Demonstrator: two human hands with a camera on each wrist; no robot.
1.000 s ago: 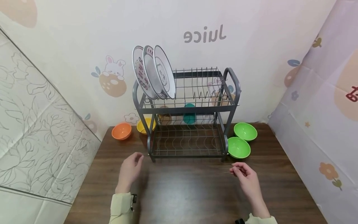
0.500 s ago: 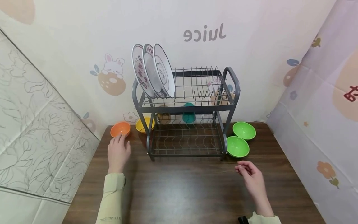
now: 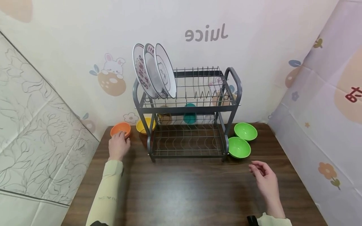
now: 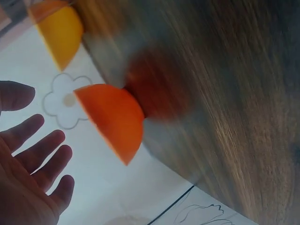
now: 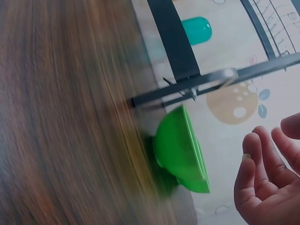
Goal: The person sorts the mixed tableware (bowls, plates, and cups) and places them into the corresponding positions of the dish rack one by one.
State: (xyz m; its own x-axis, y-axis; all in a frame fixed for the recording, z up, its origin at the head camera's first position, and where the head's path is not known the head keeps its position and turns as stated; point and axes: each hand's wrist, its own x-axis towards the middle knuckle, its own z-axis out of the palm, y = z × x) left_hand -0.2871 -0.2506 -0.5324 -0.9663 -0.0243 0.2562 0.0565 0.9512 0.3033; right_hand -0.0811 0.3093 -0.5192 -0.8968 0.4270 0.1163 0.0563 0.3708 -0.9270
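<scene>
At the back left of the table an orange bowl [image 3: 121, 128] stands upright. My left hand [image 3: 117, 146] reaches over its near side, and in the head view the fingertips overlap the rim. The left wrist view has the thumb and spread fingers [image 4: 47, 145] beside the orange bowl [image 4: 117, 119], with a gap between them. My right hand [image 3: 264, 179] hovers above the table at the right, fingers loosely curled, holding nothing. Just beyond it sit two green bowls, the nearer one [image 3: 239, 147] beside the rack leg and the farther one [image 3: 245, 131] behind it.
A two-tier dark metal dish rack [image 3: 188, 110] stands mid-table. Several patterned plates [image 3: 165, 70] lean upright in its top left. A yellow bowl [image 3: 145, 125] sits by the left leg, and a teal cup [image 3: 190, 113] shows behind the rack. Printed wall sheets border the table.
My left hand has moved forward and left from in front of the rack to the orange bowl. My right hand has drifted right, away from the rack.
</scene>
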